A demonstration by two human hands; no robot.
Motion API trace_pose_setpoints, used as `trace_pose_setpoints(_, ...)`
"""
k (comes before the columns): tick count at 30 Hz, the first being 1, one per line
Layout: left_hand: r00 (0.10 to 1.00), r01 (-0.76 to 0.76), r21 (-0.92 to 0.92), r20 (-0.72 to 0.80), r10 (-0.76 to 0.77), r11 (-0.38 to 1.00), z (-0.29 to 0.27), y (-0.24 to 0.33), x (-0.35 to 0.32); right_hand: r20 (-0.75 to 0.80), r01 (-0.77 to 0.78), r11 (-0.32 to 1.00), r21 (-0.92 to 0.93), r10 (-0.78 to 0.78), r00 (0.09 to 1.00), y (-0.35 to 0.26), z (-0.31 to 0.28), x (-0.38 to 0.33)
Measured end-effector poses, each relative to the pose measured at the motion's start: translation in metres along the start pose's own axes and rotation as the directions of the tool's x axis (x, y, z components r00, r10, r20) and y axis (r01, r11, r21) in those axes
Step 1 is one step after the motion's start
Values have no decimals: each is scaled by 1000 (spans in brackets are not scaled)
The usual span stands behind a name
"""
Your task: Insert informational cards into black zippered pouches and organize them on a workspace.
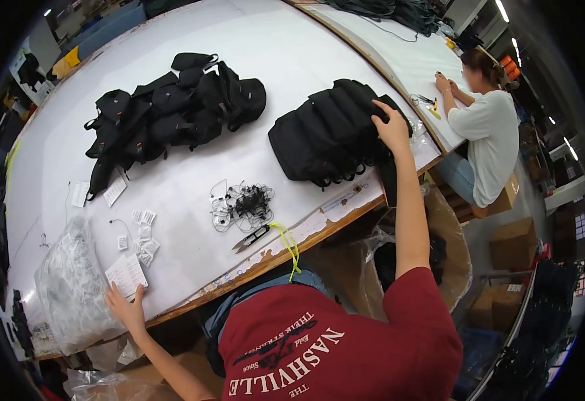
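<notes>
Both spread apart, left hand (126, 307) seemingly selects white cards (127, 273), calling for a pinch, while right hand (393, 129) touches black bags (329, 127).

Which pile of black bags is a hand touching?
The right pile, lined up in a row: the right hand is on it. The left pile is jumbled and untouched.

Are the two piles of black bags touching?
Apart: the head view shows bare white tabletop between the left pile and the right pile.
</notes>
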State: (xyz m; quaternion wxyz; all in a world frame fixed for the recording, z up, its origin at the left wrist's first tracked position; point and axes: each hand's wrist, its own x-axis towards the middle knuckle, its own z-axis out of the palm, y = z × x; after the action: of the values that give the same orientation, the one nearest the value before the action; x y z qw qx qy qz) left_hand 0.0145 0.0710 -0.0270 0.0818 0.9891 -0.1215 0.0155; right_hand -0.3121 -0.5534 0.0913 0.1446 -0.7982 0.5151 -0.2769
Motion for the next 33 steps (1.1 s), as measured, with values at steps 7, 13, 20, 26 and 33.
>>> trace_pose_setpoints(7,979,-105,42,-172,111,994,26,-18,16,-318,267,960,-80,-279,906,-50,-10,-32)
trace_pose_setpoints(13,981,86,31,-176,-79,996,19,23,11,410,199,800,565,-482,774,-140,61,-132)
trace_pose_setpoints(20,945,93,3,-315,-87,996,19,28,13,511,476,794,378,-608,607,-191,171,-191)
trace_pose_setpoints(26,950,104,3,-296,-98,995,0,43,22,702,637,761,122,-520,487,-205,204,-180)
trace_pose_setpoints(33,994,103,-260,-18,-111,960,-22,43,30,372,489,732,474,-670,643,-217,140,-160)
